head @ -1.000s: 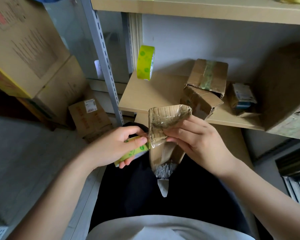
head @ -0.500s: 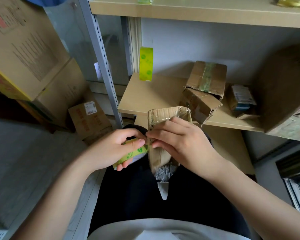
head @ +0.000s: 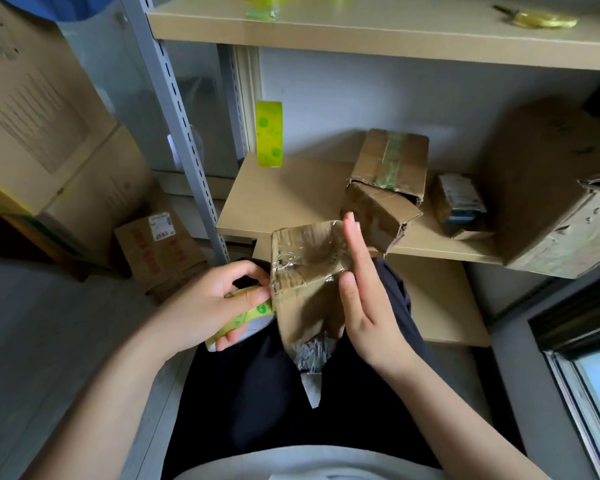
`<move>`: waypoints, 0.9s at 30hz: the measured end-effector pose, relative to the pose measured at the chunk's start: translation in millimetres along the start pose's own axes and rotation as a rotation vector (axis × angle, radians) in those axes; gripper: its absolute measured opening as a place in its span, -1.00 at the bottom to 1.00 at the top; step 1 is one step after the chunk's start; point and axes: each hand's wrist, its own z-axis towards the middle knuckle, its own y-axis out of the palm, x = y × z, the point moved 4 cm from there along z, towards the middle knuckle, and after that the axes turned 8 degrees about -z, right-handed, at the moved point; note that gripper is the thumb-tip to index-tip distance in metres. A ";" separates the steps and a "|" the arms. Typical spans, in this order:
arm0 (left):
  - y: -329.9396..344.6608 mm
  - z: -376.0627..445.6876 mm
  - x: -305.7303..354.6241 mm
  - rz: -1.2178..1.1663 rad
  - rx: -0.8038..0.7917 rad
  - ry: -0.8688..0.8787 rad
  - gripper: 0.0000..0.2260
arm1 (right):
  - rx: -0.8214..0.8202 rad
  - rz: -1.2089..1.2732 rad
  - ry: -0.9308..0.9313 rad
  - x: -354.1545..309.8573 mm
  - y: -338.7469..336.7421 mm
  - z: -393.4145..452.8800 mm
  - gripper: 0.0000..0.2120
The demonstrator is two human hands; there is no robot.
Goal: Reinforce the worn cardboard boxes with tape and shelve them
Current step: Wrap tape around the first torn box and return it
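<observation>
A small worn cardboard box stands on my lap, its top end wrapped in wrinkled clear tape. My left hand grips a green-and-yellow tape roll held against the box's left edge. My right hand is flat, fingers straight, pressed against the box's right side. A strip of tape hangs below the box. A second green tape roll stands upright at the back left of the lower shelf.
On the shelf lie a taped, crushed box, a small labelled box and a large box. A metal upright stands left of the shelf. Stacked cartons and a floor box sit left. A window is right.
My right hand has left the box's top left corner, swung to its right side and flattened. The left hand with the tape roll has stayed at the left edge.
</observation>
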 end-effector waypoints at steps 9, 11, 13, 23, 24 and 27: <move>2.3 2.8 4.5 -0.037 -0.026 0.060 -0.90 | 0.023 0.068 0.054 7.3 -2.0 3.6 -0.43; 3.9 2.5 2.7 -0.066 -0.069 0.045 -0.90 | 0.160 -0.025 -0.038 -2.2 -40.3 26.9 -0.42; 4.5 5.5 3.5 -0.090 -0.099 0.023 -0.90 | 0.398 -0.197 -0.155 -21.2 -93.4 65.3 -0.53; 7.5 13.6 20.2 -0.152 -0.128 -0.036 -0.80 | 0.412 -0.915 0.469 -15.9 -261.2 243.5 -0.70; 7.9 11.7 20.8 -0.149 -0.120 -0.028 -0.79 | 0.381 -0.921 0.450 -15.4 -260.1 244.4 -0.72; 9.8 5.7 20.0 -0.141 -0.094 -0.022 -0.76 | 0.311 -0.980 0.308 -24.1 -252.9 245.3 -0.78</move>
